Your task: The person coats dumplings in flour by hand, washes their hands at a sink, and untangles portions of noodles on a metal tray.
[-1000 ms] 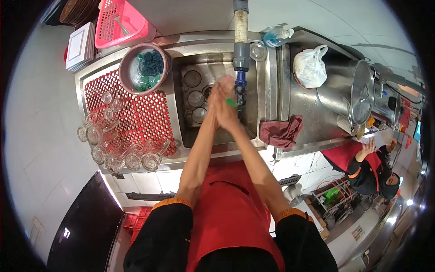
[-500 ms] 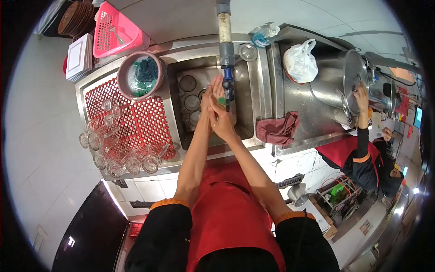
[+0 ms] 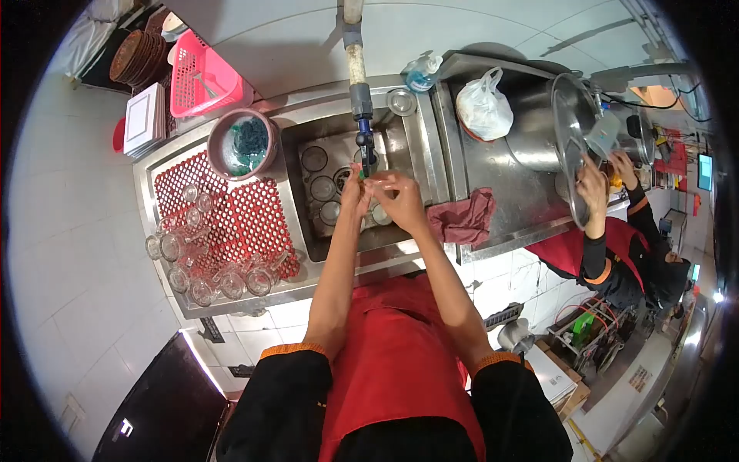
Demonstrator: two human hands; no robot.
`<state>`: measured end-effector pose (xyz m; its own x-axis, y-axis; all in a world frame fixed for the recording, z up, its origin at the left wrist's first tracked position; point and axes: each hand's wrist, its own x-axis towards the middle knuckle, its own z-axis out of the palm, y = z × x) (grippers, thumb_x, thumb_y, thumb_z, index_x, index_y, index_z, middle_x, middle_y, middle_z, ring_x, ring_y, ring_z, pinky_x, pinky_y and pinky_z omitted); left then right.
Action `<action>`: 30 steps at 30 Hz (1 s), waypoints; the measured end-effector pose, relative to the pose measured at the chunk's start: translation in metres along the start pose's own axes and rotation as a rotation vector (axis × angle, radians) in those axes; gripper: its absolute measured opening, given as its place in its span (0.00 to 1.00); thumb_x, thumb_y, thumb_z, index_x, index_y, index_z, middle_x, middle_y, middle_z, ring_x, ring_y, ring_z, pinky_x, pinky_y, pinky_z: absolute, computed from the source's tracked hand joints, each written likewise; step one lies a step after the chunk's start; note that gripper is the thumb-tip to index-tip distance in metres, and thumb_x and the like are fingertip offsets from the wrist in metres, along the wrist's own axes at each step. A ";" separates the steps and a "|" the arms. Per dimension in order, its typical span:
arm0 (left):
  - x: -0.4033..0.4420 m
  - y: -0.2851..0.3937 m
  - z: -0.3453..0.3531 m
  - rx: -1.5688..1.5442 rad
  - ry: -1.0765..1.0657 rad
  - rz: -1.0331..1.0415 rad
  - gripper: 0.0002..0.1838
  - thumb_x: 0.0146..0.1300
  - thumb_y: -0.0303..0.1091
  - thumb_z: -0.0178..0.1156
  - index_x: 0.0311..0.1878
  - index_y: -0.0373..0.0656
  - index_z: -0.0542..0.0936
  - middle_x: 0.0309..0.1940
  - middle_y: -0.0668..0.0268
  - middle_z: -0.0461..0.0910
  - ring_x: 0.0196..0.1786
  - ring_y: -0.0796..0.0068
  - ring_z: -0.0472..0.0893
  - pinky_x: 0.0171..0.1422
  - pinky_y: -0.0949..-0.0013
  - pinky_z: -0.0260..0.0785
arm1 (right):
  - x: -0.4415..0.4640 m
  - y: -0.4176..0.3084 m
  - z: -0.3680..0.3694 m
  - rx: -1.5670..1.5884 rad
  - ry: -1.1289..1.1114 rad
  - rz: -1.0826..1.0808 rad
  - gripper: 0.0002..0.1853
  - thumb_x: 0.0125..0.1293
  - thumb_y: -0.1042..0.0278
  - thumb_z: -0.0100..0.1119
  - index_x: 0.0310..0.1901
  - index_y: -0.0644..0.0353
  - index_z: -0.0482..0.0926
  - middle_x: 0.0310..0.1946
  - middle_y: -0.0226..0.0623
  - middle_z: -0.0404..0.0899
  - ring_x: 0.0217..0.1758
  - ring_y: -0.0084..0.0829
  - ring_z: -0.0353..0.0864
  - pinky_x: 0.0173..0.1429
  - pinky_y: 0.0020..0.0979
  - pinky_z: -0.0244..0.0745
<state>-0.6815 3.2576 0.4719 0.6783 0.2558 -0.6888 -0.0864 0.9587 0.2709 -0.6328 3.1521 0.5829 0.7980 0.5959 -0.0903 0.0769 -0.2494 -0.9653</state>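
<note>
Under the tap point(image 3: 364, 142), my left hand point(image 3: 354, 196) points up over the sink point(image 3: 296, 227), its fingers drawn together near a small green patch point(image 3: 362, 175) whose kind I cannot make out. My right hand point(image 3: 400, 202) is close against it from the right, fingers bent and somewhat apart, the tips reaching the left fingers. Several round glasses point(image 3: 322, 188) stand on the sink floor below and beside both hands. The tap partly covers the place where the fingers meet.
Glass mugs point(image 3: 202, 290) stand on a red mat point(image 3: 246, 212) at left, below a bowl point(image 3: 269, 154) with a dark green scrubber. A pink basket point(image 3: 202, 77), maroon cloth point(image 3: 466, 217), white bag point(image 3: 485, 108) and soap bottle point(image 3: 422, 75) surround the sink. A co-worker's hand point(image 3: 593, 192) is by a large lid point(image 3: 568, 131).
My hands were laid together palm to palm with fingers stretched; now the right has drawn back a little and its fingers are bent. The view has shifted. The co-worker's second hand has come up.
</note>
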 end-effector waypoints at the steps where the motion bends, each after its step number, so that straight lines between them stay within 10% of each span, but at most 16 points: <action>1: 0.014 -0.006 -0.017 0.002 -0.006 0.002 0.16 0.75 0.44 0.49 0.52 0.40 0.74 0.37 0.64 0.80 0.36 0.72 0.79 0.39 0.69 0.74 | -0.002 -0.029 -0.008 -0.123 -0.025 -0.056 0.25 0.55 0.69 0.72 0.54 0.65 0.79 0.43 0.36 0.82 0.44 0.26 0.81 0.44 0.26 0.75; 7: 0.026 -0.010 -0.018 0.020 -0.162 0.075 0.12 0.74 0.35 0.51 0.49 0.36 0.76 0.39 0.63 0.80 0.41 0.72 0.79 0.44 0.71 0.74 | 0.010 -0.156 -0.019 -0.350 0.085 -0.529 0.33 0.51 0.61 0.75 0.61 0.54 0.76 0.55 0.39 0.74 0.53 0.34 0.77 0.51 0.34 0.76; 12: 0.046 -0.006 -0.011 0.115 -0.348 0.028 0.11 0.73 0.34 0.51 0.48 0.36 0.76 0.39 0.63 0.80 0.42 0.73 0.79 0.45 0.72 0.74 | 0.029 -0.142 -0.007 -0.170 -0.019 -0.448 0.16 0.53 0.69 0.67 0.46 0.61 0.82 0.47 0.41 0.73 0.54 0.42 0.74 0.58 0.39 0.71; 23: 0.039 0.002 -0.046 0.280 -0.531 0.086 0.10 0.73 0.31 0.51 0.47 0.36 0.78 0.40 0.61 0.80 0.42 0.73 0.79 0.46 0.73 0.73 | 0.060 -0.127 -0.023 -0.431 -0.128 -0.557 0.20 0.45 0.78 0.66 0.45 0.68 0.81 0.45 0.50 0.77 0.54 0.48 0.75 0.56 0.37 0.73; 27: 0.037 0.005 -0.069 0.669 -0.483 0.289 0.10 0.64 0.31 0.60 0.42 0.34 0.79 0.39 0.58 0.81 0.44 0.69 0.80 0.51 0.70 0.72 | 0.092 -0.137 -0.044 -0.464 -0.320 -0.694 0.18 0.39 0.84 0.62 0.38 0.65 0.85 0.35 0.45 0.85 0.42 0.43 0.84 0.45 0.36 0.78; 29: -0.015 0.005 -0.046 1.814 -0.257 1.136 0.17 0.51 0.33 0.68 0.41 0.32 0.77 0.38 0.55 0.81 0.48 0.62 0.79 0.53 0.61 0.72 | 0.101 -0.144 -0.049 -0.475 -0.474 -0.625 0.19 0.40 0.86 0.61 0.37 0.58 0.88 0.35 0.39 0.87 0.40 0.37 0.86 0.41 0.36 0.80; 30: -0.022 0.007 -0.043 1.822 -0.265 1.159 0.17 0.51 0.33 0.68 0.41 0.32 0.77 0.38 0.55 0.81 0.48 0.62 0.79 0.53 0.61 0.72 | 0.092 -0.149 -0.053 -0.441 -0.508 -0.500 0.19 0.39 0.84 0.63 0.38 0.62 0.84 0.37 0.41 0.84 0.50 0.40 0.81 0.52 0.35 0.76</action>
<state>-0.7280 3.2642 0.4603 0.9202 0.3031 0.2476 0.0692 -0.7488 0.6592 -0.5388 3.2035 0.7315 0.2494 0.9608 0.1213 0.6609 -0.0774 -0.7465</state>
